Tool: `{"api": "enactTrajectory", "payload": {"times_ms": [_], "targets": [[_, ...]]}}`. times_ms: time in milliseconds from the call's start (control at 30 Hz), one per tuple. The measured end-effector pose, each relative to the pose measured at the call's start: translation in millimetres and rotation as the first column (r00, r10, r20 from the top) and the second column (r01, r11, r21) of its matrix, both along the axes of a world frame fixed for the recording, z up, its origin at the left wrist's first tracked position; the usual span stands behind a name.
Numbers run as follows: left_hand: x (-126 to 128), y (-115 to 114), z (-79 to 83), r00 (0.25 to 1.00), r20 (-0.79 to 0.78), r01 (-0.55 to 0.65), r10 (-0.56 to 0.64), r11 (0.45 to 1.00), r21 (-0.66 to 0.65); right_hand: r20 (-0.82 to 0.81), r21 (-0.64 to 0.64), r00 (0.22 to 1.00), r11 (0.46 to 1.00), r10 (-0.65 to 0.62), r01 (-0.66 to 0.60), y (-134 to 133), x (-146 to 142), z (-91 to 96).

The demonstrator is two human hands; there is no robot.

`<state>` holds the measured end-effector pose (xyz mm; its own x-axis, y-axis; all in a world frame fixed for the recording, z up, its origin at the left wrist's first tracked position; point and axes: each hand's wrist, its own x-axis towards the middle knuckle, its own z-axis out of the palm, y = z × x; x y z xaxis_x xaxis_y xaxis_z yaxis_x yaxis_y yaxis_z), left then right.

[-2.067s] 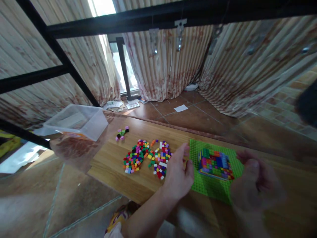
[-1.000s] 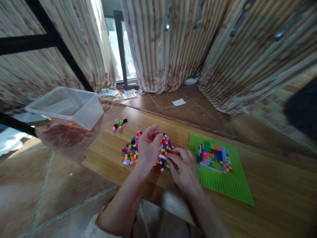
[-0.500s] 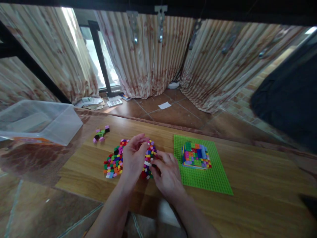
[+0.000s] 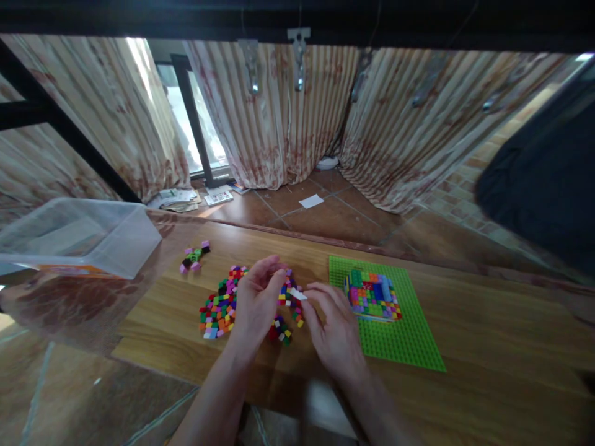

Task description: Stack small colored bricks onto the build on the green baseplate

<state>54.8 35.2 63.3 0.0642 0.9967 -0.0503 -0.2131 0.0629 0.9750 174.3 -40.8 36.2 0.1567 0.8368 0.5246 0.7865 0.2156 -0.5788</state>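
Note:
A heap of small multicoloured building bricks (image 4: pixel 219 313) lies on the wooden table. My left hand (image 4: pixel 255 297) is over it, its fingers curled toward the thumb; whatever they hold is hidden. At the heap's right side, my right hand (image 4: pixel 338 325) pinches a white building brick (image 4: pixel 298 295) between thumb and fingers, just above the bricks. To the right of that hand lies a green studded baseplate (image 4: pixel 404 347). A low block of many-coloured bricks (image 4: pixel 372 294) stands on the plate, with raised parts along its back and right.
A clear plastic bin (image 4: pixel 134 241) stands at the left beside the table (image 4: pixel 158 322). Near the table's back left lies a small group of pink, black and green bricks (image 4: pixel 195 255). Behind are curtains (image 4: pixel 279 124) and papers (image 4: pixel 174 199) on the floor.
My right hand has lifted the white brick from the heap and moved slightly right. My left hand stays over the heap, nearly unchanged. The whole view has shifted a little.

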Motion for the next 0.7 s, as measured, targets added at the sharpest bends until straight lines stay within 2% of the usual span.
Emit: {"api": "enactTrajectory", "payload": {"times_ms": [100, 167, 400, 567, 633, 700], "targets": [[3.1, -5.1, 1.9, 0.982, -0.043, 0.185, -0.185, 0.983, -0.003, -0.032, 0.050, 0.999, 0.998, -0.029, 0.031, -1.5, 6.1, 5.4], [5.6, -9.0, 3.5, 0.962, -0.059, 0.268, -0.268, 0.963, -0.004, -0.063, 0.071, 0.998, 0.997, -0.026, 0.031, -2.5, 8.4, 8.5], [14.2, -16.1, 5.3, 0.937, -0.059, 0.348, -0.345, 0.935, 0.070, -0.199, 0.087, 0.980, 0.996, 0.009, 0.009, -9.2, 18.7, 20.9], [25.2, -19.9, -3.2, 0.925, -0.052, 0.380, -0.376, 0.918, 0.111, -0.163, 0.079, 0.986, 0.997, 0.021, -0.008, -16.0, 30.3, 27.4], [30.0, -22.5, -6.9, 0.927, -0.051, 0.375, -0.371, 0.919, 0.121, -0.155, 0.097, 0.986, 0.993, -0.055, 0.070, -18.7, 39.6, 27.0], [33.8, -25.0, -10.5, 0.924, -0.092, 0.381, -0.372, 0.915, 0.129, -0.175, 0.126, 0.966, 0.968, -0.193, 0.216, -21.2, 53.7, 25.2]]}}
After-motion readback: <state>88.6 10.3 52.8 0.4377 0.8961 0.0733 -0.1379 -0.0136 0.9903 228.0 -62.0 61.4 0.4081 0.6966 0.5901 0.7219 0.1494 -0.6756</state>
